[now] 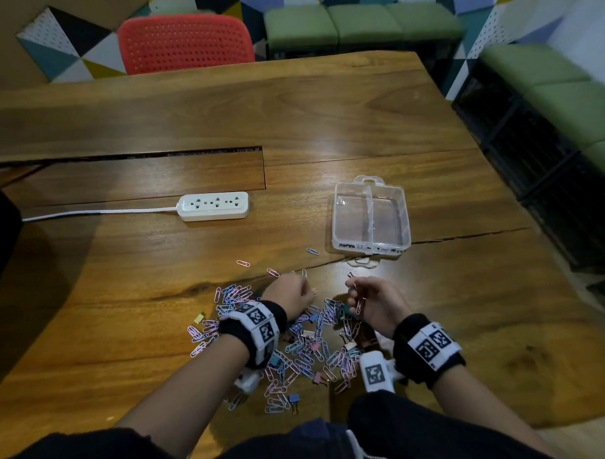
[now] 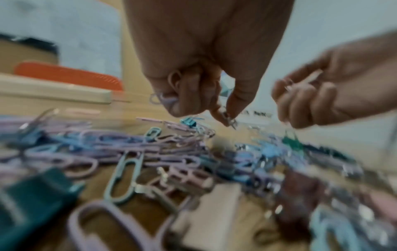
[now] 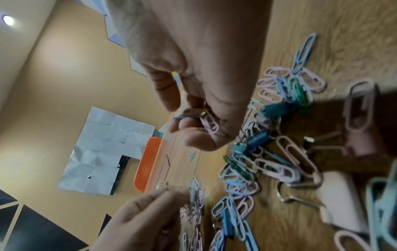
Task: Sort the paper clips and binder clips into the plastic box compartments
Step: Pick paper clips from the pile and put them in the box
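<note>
Hands over clip pile, near edge of tabletop (image 1: 324, 118).
Left hand (image 1: 289, 295) and right hand (image 1: 374, 304) each pinching paper clips (image 1: 298, 353); plastic box (image 1: 371, 215) beyond, power strip (image 1: 214, 205) far left, binder clips (image 1: 293, 398) mixed in.

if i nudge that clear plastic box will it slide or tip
The clear plastic two-compartment box looks empty and thin-walled, so probably very light. It sits flat and low on the smooth wooden table, so it would likely slide rather than tip.

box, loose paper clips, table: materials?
Plastic box: clear glossy plastic, table grain shows through.
Paper clips: likely coated wire, matte pastel skins.
Table: wood or wood veneer, glossy finish; grain, knots and glare show.
</note>
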{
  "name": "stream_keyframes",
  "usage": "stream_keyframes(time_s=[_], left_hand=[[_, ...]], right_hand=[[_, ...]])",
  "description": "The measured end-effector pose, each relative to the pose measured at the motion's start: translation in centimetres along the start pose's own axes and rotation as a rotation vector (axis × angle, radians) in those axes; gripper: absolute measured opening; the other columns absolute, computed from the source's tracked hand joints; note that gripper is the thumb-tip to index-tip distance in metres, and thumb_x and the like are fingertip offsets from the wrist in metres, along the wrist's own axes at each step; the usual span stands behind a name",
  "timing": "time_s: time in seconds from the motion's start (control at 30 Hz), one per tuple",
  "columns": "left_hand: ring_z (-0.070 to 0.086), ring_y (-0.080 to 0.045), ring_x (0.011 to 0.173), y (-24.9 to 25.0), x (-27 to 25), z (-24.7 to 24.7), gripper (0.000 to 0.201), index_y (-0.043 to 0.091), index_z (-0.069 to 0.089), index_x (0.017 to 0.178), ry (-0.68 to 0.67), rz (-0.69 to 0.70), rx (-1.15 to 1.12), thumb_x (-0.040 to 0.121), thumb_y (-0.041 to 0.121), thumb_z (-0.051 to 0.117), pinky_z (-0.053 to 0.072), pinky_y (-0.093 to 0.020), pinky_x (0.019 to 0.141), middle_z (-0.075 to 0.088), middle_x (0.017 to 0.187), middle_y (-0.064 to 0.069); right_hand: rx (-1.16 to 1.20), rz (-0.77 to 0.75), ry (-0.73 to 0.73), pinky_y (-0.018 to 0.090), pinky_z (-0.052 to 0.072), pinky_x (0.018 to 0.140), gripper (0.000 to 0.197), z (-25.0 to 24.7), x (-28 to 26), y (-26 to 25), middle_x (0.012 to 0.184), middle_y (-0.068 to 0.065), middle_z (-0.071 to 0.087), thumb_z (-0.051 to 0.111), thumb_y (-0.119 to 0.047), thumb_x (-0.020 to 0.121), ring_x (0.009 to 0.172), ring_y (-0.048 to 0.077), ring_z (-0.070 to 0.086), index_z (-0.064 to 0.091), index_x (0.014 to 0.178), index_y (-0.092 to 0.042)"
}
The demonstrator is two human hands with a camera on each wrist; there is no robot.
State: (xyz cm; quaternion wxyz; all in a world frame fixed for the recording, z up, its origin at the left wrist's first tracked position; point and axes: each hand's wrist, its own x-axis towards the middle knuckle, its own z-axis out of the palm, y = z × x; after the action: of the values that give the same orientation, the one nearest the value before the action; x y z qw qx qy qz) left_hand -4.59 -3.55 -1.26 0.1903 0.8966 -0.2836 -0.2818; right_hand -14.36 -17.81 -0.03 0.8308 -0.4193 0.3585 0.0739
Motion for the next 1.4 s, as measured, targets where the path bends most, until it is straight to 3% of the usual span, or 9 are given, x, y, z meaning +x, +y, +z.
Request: stream_keyframes(time_s=[0.13, 0.23, 0.4, 0.6, 0.77, 0.87, 1.03, 1.23, 1.4], left_hand=[[0.037, -0.008, 0.05, -1.2, 0.0, -1.0, 0.026, 0.015, 0.048, 0.068, -0.067, -0.187, -0.729, 0.094, 0.015, 0.041, 0.034, -0.014, 0.043, 0.044, 0.065, 0.003], [0.032, -0.006, 0.041, -1.9, -0.3, -1.5, 0.027, 0.012, 0.04, 0.066, -0.097, -0.236, -1.238, 0.09, 0.006, 0.029, 0.026, -0.013, 0.033, 0.035, 0.063, 0.0], [0.033, -0.007, 0.036, -1.9, -0.7, -1.9, 0.031, 0.012, 0.039, 0.062, -0.14, -0.199, -1.486, 0.089, 0.014, 0.023, 0.025, -0.011, 0.035, 0.039, 0.062, -0.003], [0.038, -0.005, 0.04, -0.8, 0.4, -1.8, 0.03, 0.015, 0.047, 0.07, -0.124, -0.288, -0.852, 0.097, 0.028, 0.038, 0.031, -0.017, 0.037, 0.047, 0.063, 0.003], [0.06, -0.025, 0.095, 0.9, 1.1, -1.1, 0.04, 0.006, 0.058, 0.096, -0.025, -0.146, -0.124, 0.1, 0.031, 0.028, 0.047, -0.036, 0.086, 0.063, 0.1, -0.01], [0.062, -0.026, 0.095, 1.7, 1.3, -0.8, 0.055, 0.003, 0.06, 0.098, -0.04, -0.122, 0.188, 0.094, 0.05, 0.033, 0.046, -0.032, 0.075, 0.064, 0.098, -0.01], [0.062, -0.026, 0.101, 2.2, 1.5, -0.2, 0.05, 0.002, 0.058, 0.107, -0.099, -0.163, 0.341, 0.089, 0.048, 0.048, 0.05, -0.035, 0.082, 0.062, 0.111, -0.01], [0.059, -0.029, 0.111, 2.8, 0.4, 0.1, 0.031, -0.001, 0.056, 0.116, -0.155, -0.113, 0.438, 0.097, 0.008, 0.033, 0.049, -0.037, 0.087, 0.058, 0.123, -0.014], [0.06, -0.03, 0.107, 2.4, -0.5, -0.5, 0.03, 0.0, 0.058, 0.109, -0.171, -0.059, 0.383, 0.095, 0.012, 0.035, 0.048, -0.037, 0.087, 0.062, 0.116, -0.015]], right_hand=[[-0.5, -0.104, 0.112, 0.02, 0.032, 0.051, 0.029, 0.9, 0.8, 1.1, 0.062, -0.002, 0.043, 0.051, -0.025, 0.09, 0.053, 0.01, 0.038, 0.043, 0.064, -0.015], [-1.072, -0.271, 0.147, 0.019, 0.041, 0.067, 0.023, 1.7, 0.9, 2.0, 0.082, -0.003, 0.05, 0.069, -0.025, 0.078, 0.074, 0.011, 0.049, 0.048, 0.076, -0.018], [-1.457, -0.314, 0.126, 0.024, 0.036, 0.088, 0.044, 2.0, 1.1, 2.4, 0.101, -0.003, 0.04, 0.07, -0.032, 0.074, 0.096, 0.01, 0.037, 0.053, 0.109, -0.013], [-1.6, -0.283, 0.05, 0.024, 0.037, 0.077, 0.009, 2.2, 1.7, 2.5, 0.093, 0.001, 0.041, 0.056, -0.022, 0.087, 0.087, 0.015, 0.04, 0.051, 0.087, -0.014], [-1.689, -0.296, 0.038, 0.029, 0.04, 0.084, 0.019, 1.7, 1.9, 2.7, 0.106, 0.01, 0.052, 0.05, -0.023, 0.09, 0.094, 0.02, 0.046, 0.056, 0.097, -0.006], [-1.592, -0.296, 0.037, 0.027, 0.037, 0.081, 0.023, 1.3, 1.6, 2.4, 0.1, 0.01, 0.051, 0.049, -0.022, 0.09, 0.094, 0.022, 0.048, 0.058, 0.096, -0.002], [-1.347, -0.29, 0.055, 0.02, 0.037, 0.066, 0.016, 0.8, 0.8, 1.2, 0.089, 0.005, 0.049, 0.044, -0.019, 0.093, 0.082, 0.016, 0.046, 0.053, 0.088, -0.007], [-0.933, -0.269, 0.033, 0.017, 0.034, 0.054, 0.027, 1.4, 0.1, -3.5, 0.071, -0.001, 0.043, 0.035, -0.016, 0.096, 0.059, 0.009, 0.038, 0.041, 0.07, -0.017], [-0.781, -0.341, 0.134, 0.022, 0.031, 0.052, 0.028, 2.5, 2.4, -8.4, 0.067, 0.0, 0.036, 0.029, -0.012, 0.097, 0.056, 0.012, 0.033, 0.035, 0.07, -0.016]])
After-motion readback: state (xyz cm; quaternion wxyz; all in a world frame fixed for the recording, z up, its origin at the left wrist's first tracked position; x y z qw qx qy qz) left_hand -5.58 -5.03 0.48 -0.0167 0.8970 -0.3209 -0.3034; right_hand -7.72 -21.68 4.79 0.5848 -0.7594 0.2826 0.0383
